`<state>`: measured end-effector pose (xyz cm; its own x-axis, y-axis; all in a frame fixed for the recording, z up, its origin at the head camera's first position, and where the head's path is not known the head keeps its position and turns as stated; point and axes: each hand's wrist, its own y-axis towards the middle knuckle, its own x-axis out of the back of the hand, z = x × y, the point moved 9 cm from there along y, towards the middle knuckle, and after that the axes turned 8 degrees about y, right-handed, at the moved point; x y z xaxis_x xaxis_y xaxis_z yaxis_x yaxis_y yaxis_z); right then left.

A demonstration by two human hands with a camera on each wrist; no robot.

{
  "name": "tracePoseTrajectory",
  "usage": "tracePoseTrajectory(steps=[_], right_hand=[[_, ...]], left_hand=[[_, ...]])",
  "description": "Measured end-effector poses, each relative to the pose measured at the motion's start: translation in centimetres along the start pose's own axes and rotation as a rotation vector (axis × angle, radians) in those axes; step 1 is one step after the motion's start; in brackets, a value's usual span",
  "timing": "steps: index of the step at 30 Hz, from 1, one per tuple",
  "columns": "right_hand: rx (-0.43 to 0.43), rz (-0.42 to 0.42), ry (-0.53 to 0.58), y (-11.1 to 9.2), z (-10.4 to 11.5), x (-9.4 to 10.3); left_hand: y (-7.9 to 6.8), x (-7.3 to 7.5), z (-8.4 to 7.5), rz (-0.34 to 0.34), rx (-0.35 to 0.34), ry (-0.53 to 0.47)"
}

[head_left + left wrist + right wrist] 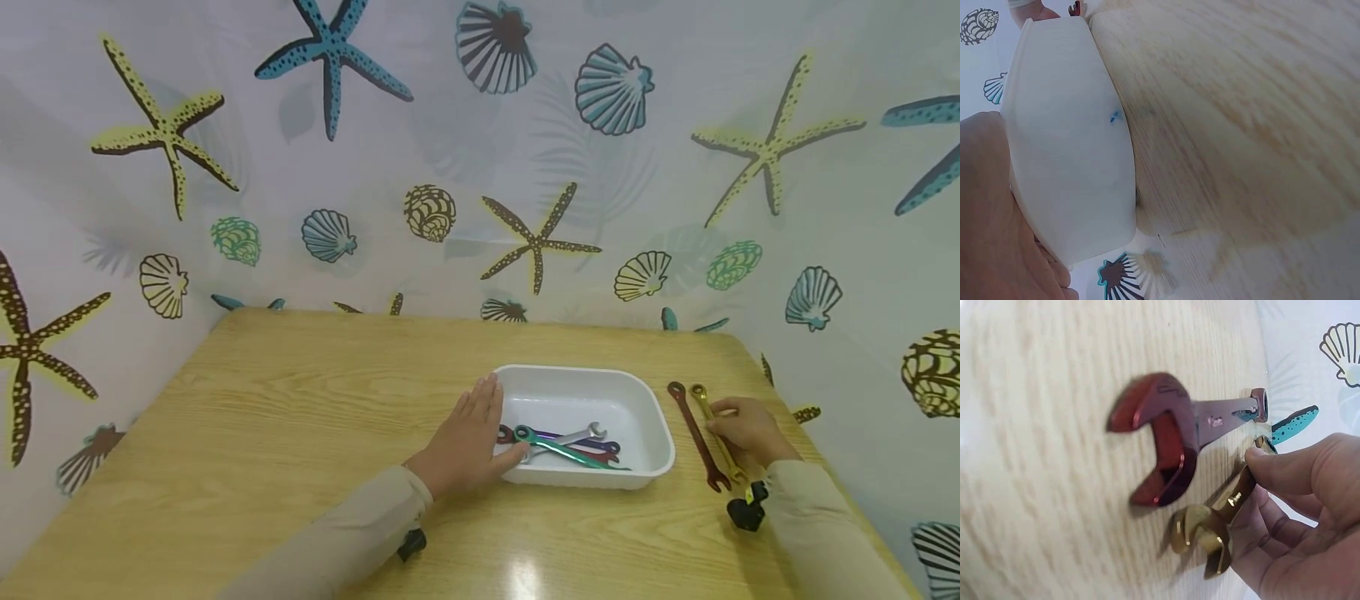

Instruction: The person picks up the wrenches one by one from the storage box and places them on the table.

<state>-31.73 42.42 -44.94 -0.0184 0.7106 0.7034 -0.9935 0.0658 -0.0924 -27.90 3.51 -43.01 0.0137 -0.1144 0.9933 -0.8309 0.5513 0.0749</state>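
Note:
A white plastic tray (585, 477) holds several wrenches, among them a green wrench (573, 450), a silver wrench (576, 435) and a purple one partly covered by others. My left hand (467, 433) lies with straight fingers along the tray's left end, its thumb over the near rim; the left wrist view shows the tray's outer wall (1072, 137) against the palm. To the right of the tray, my right hand (746, 427) pinches a gold wrench (1235, 499) between thumb and fingers. A dark red wrench (1222, 420) lies on the table just left of it.
The wooden table (300, 400) meets a cloth (420, 275) printed with starfish and shells at its back and sides. The tray stands right of the table's middle, and the right hand works close to the table's right edge.

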Motion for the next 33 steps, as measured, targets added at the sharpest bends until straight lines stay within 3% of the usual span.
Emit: tracePoseTrajectory(steps=[5,13,24,33], right_hand=[[0.006,-0.032,-0.051,0.1,0.5,0.3],[0.048,-0.073,-0.251,0.1,1.0,0.7],[0.049,-0.105,-0.318,-0.2,1.7,0.7],[0.060,-0.110,-0.308,-0.6,2.1,0.7]], left_hand=[[0.0,0.3,0.1,-0.013,-0.003,0.007],[0.0,0.0,0.0,-0.008,-0.005,-0.011],[-0.2,0.5,0.0,-0.002,0.005,-0.003],[-0.1,0.3,0.0,0.005,0.014,0.003]])
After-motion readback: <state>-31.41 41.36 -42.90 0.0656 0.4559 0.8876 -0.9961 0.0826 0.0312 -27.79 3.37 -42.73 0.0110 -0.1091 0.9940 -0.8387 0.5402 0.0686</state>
